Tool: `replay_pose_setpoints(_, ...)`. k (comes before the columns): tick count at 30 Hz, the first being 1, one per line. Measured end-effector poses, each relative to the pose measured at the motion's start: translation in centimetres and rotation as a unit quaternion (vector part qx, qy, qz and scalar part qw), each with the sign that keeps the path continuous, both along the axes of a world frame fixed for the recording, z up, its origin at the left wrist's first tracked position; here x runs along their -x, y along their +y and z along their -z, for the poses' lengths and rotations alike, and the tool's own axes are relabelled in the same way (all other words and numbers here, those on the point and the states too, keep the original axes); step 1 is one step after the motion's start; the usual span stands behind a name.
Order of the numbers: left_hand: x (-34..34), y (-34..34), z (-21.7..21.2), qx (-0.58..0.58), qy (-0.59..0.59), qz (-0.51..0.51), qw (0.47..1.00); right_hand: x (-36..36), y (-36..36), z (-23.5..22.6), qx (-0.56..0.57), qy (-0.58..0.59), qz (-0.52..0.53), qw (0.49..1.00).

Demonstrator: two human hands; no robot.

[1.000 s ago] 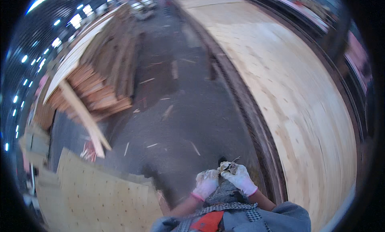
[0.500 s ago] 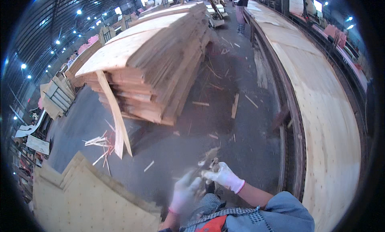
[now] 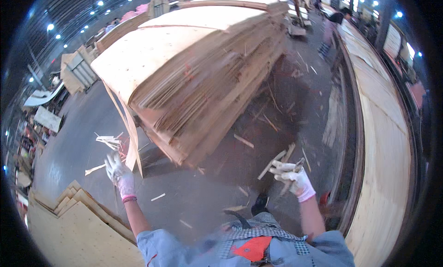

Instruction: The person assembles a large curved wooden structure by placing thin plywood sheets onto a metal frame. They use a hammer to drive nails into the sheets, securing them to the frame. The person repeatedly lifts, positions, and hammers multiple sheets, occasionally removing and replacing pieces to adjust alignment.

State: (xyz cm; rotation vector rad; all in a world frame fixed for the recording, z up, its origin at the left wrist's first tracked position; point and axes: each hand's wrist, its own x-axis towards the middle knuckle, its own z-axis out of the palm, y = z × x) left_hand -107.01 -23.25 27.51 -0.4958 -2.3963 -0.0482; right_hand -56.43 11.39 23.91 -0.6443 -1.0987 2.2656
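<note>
In the left-centre of the frame, the gloved left hand (image 3: 119, 172) is raised with its fingers fanned apart and nothing visible between them. The hanging strip (image 3: 132, 149) of pale wood passes just to the right of those fingers in the picture; a narrow gap seems to separate them, though depth is hard to judge. The strip droops because only its upper end appears caught at the near corner of the sheet stack (image 3: 203, 77), which fills the upper middle. The right hand (image 3: 295, 178), at right of centre, has its fingers partly stretched toward the left of the frame — a small greyish object (image 3: 300, 164) sits at its upper edge, perhaps tucked there to leave the fingers usable, but I cannot tell whether they clamp it. Floor strips (image 3: 265, 171) show beyond the fingertips, apparently well below. The arms spread wide, possibly for balance. Offset sheets (image 3: 78, 230) overlap at lower left, their stepped corners probably from loose piling.
</note>
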Motion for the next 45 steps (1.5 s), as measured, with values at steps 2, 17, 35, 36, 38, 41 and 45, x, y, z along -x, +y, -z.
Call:
replay_pose_setpoints(2,-4.9,10.3,-6.8,-0.078,0.100,0.088,0.988,5.3,6.3,-0.3,0.204,0.203,0.002,0.958)
replay_pose_setpoints(17,1.1,64.8,-16.5,-0.131,0.042,0.371,0.918,23.2,40.8,9.7,-0.424,-0.233,-0.179,0.857)
replay_pose_setpoints(35,12.2,67.5,-15.2,0.055,0.176,0.127,0.975,10.0,59.6,15.5,-0.042,-0.330,-0.140,0.933)
replay_pose_setpoints(36,12.5,67.8,-15.5,0.066,0.212,0.124,0.967,10.3,60.3,15.7,-0.038,-0.315,-0.152,0.936)
replay_pose_setpoints(38,12.4,68.3,-16.4,0.121,0.183,0.083,0.972,11.7,61.4,16.1,-0.026,-0.308,-0.157,0.938)
replay_pose_setpoints(41,12.3,67.6,-15.2,0.191,0.001,0.005,0.981,13.8,62.4,14.0,0.038,-0.280,-0.161,0.946)
replay_pose_setpoints(45,6.0,66.0,-20.5,0.065,-0.016,0.069,0.995,20.1,63.9,8.1,-0.007,-0.238,-0.242,0.941)
